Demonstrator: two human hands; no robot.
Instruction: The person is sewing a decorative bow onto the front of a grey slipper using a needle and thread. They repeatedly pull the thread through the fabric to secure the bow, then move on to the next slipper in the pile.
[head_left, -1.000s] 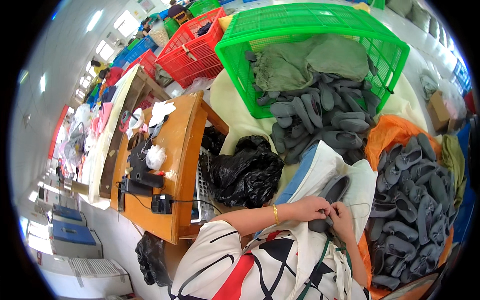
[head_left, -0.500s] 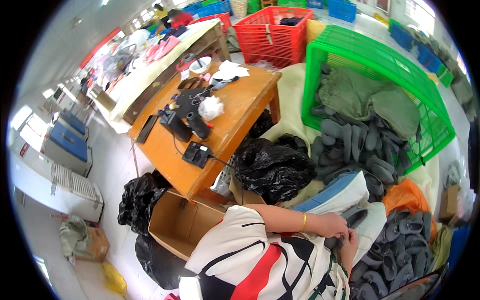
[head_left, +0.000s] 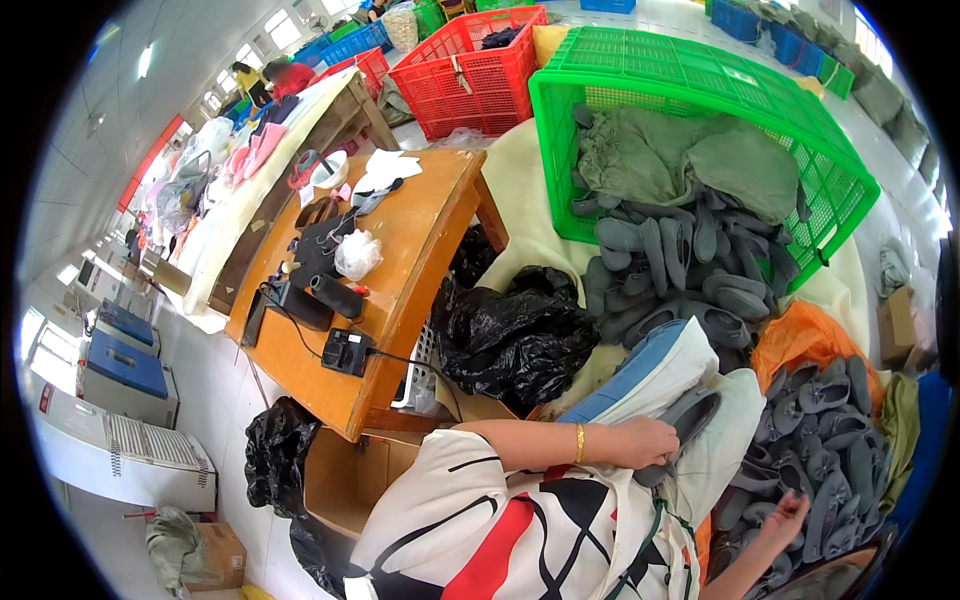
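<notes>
Across my lap lies a grey slip-on shoe [head_left: 692, 418], resting on white cloth with a blue-edged piece beside it. My left hand [head_left: 643, 443], with a gold bracelet at the wrist, is closed on grey shoe material at the shoe's near end; the fingers partly hide how it grips. Off to the right, my right hand [head_left: 788, 518] hovers over a heap of grey shoes [head_left: 825, 455], its fingers apart and nothing visible in them. An orange bag [head_left: 808, 338] lies along the heap's far edge.
A tipped green crate [head_left: 700, 75] spills more grey shoes and cloth ahead. Black plastic bags [head_left: 520, 335] lie beside a wooden table [head_left: 420, 215] that carries a cable and small devices. An open cardboard box [head_left: 345, 480] stands left of me; a red crate [head_left: 470, 85] stands farther back.
My hands were together at a shoe over my lap; the right one has parted and moved right to the shoe heap. The left hand stays near the lap. The view has shifted.
</notes>
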